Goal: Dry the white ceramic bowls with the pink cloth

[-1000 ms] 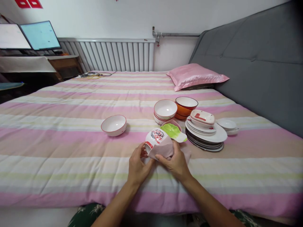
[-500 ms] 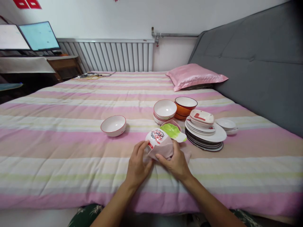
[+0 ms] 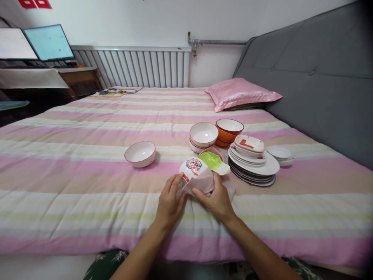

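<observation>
In the head view, the right hand (image 3: 217,199) grips a printed bowl (image 3: 190,166) through a pinkish cloth (image 3: 201,184), low and just past the middle, at six o'clock. The left hand's (image 3: 169,203) fingertips touch its red-marked side; whether they clasp it, I can't tell. The bowl's mouth is hidden. Nearby, a leaf-shaped dish (image 3: 211,161) partly covers a pink bowl (image 3: 219,152). The striped bedspread (image 3: 87,206) is rumpled; a pillow (image 3: 241,93) sits at one o'clock, a radiator (image 3: 145,68) at eleven, a cut-off monitor (image 3: 14,43) at ten.
</observation>
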Demonstrator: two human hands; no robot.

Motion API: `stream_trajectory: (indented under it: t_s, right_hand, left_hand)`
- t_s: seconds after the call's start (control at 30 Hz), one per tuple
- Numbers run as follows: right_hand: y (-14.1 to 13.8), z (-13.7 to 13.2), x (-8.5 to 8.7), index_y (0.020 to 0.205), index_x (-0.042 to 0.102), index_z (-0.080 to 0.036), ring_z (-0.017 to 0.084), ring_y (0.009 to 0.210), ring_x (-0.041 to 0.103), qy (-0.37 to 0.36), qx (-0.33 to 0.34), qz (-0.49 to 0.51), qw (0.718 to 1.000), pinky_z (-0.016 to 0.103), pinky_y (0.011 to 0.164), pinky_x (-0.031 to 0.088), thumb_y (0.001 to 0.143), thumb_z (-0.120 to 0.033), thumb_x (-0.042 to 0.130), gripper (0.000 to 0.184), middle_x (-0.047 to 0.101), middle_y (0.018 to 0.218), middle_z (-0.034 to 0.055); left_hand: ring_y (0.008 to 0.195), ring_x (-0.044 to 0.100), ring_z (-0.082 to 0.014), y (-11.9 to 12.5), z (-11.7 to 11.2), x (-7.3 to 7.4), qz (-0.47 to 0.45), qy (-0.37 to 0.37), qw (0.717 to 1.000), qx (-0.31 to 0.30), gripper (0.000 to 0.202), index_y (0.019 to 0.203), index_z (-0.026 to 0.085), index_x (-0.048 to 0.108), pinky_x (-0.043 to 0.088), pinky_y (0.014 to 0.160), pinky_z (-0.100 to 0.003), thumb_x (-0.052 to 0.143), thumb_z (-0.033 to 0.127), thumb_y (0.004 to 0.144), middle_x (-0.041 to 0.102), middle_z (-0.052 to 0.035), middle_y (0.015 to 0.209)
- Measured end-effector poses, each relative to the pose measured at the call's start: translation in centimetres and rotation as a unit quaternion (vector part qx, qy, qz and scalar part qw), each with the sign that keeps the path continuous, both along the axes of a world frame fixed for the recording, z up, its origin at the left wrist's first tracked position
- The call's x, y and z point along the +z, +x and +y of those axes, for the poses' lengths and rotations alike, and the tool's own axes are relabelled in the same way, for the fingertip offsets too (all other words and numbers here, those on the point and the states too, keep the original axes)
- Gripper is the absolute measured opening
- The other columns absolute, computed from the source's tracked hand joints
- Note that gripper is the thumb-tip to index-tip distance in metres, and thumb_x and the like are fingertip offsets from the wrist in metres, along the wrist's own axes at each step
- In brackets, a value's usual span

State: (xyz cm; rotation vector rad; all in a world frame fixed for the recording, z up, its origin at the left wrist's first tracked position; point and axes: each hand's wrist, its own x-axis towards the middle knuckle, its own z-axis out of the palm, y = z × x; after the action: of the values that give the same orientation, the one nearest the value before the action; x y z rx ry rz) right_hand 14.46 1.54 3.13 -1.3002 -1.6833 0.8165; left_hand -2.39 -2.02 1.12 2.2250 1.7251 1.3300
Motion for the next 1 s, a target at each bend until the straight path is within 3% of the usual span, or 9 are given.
stream_trajectory:
  t_s: [0.47, 0.73, 1.0]
  right_hand:
    - [-0.3, 0.4, -1.1, 0.120, 0.045, -0.019, 0.029, 0.089, 0.064, 0.007, -0.008, -0.051, 0.999, 0.039, 0.075, 0.051, 0.065, -0.046, 0.070, 0.066, 0.066, 0.099, 0.0104]
    - [0.6, -0.2, -0.4, 0.119, 0.044, -0.020, 0.023, 0.091, 0.061, 0.036, 0.020, 0.087, 0.995, 0.034, 0.077, 0.052, 0.066, -0.040, 0.072, 0.064, 0.062, 0.106, 0.0077]
    - [0.5, 0.2, -0.4, 0.119, 0.042, -0.018, 0.022, 0.086, 0.061, -0.009, 0.010, 0.077, 0.997, 0.034, 0.075, 0.053, 0.064, -0.043, 0.073, 0.068, 0.062, 0.102, 0.0077]
  left_hand:
    - [0.111, 0.052, -0.0236, -0.4, 0.6, -0.7, -0.047, -0.009, 0.999, 0.019, 0.057, 0.131, 0.018, 0.038, 0.049, 0.092, -0.040, 0.055, 0.012, 0.077, 0.053, -0.0122, 0.121]
    - [0.108, 0.052, -0.0222, 0.2, -0.3, 0.6, -0.051, 0.004, 0.998, -0.022, 0.060, 0.134, 0.020, 0.037, 0.048, 0.092, -0.037, 0.060, 0.017, 0.078, 0.051, -0.0111, 0.118]
    - [0.092, 0.055, -0.0205, 0.7, -0.3, 0.7, -0.070, -0.025, 0.997, -0.013, 0.057, 0.127, 0.017, 0.042, 0.050, 0.080, -0.034, 0.066, 0.023, 0.075, 0.057, -0.0090, 0.104]
